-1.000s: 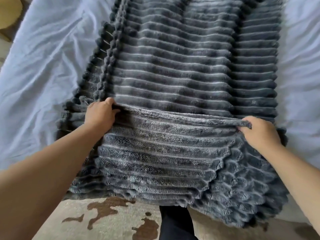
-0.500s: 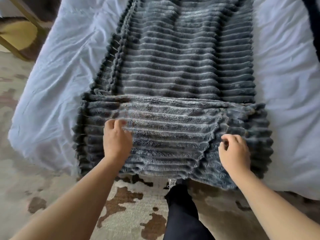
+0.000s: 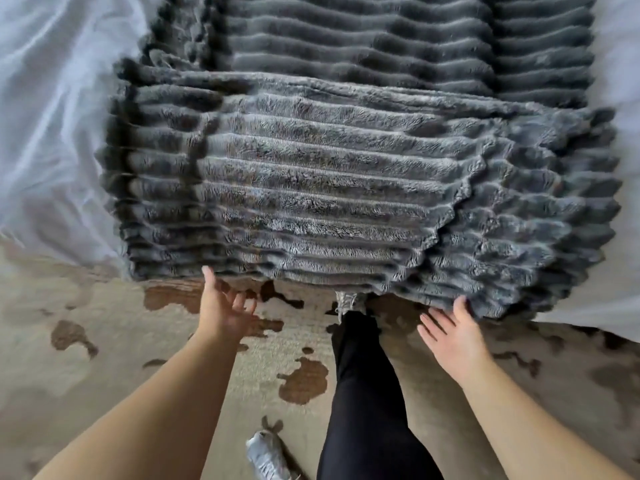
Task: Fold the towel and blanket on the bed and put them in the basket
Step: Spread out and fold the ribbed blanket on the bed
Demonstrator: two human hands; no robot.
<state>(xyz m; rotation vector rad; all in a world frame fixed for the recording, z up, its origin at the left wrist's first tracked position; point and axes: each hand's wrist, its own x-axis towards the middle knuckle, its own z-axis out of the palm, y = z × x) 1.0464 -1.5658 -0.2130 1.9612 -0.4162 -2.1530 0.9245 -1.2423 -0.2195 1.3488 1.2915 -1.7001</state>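
Observation:
A dark grey ribbed plush blanket point(image 3: 311, 174) lies along the bed, its near end folded back on itself into a thick layer that hangs a little over the bed's foot. My left hand point(image 3: 225, 306) is open, palm up, just below the folded blanket's near left edge, thumb tip touching it. My right hand point(image 3: 453, 330) is open too, fingers spread, its thumb against the blanket's near right corner. Neither hand holds anything. No towel or basket is in view.
A pale blue-white sheet point(image 3: 52, 133) covers the bed on both sides of the blanket. Below is a beige carpet with brown blotches point(image 3: 301, 379). My black-trousered leg point(image 3: 367, 393) and grey shoes point(image 3: 266, 455) stand at the bed's foot.
Both hands let go of the folded layer and slid back off the top of the blanket to its near lower edge, opening as they went. The view moved closer.

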